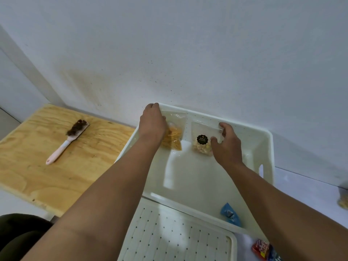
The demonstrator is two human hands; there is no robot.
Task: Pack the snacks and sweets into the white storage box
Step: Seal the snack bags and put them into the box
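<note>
Right hand (228,146) fingers (214,139) are pinching the clear biscuit pouch (202,143), standing it against the far wall inside the white storage box (264,147). Left hand (153,122) is resting on the orange-snack bag (173,137) just beside it; its fingers are hidden, so I cannot tell if they're closed on it.

Progress, my read: early. Two bags are going in.

Still outside: one blue packet (230,215) and one red packet (260,249) at the near right, plus one bag cut off at the right edge (343,200), all on the bench (305,187).

Also: one perforated lid (175,234), one hairbrush (68,141).
</note>
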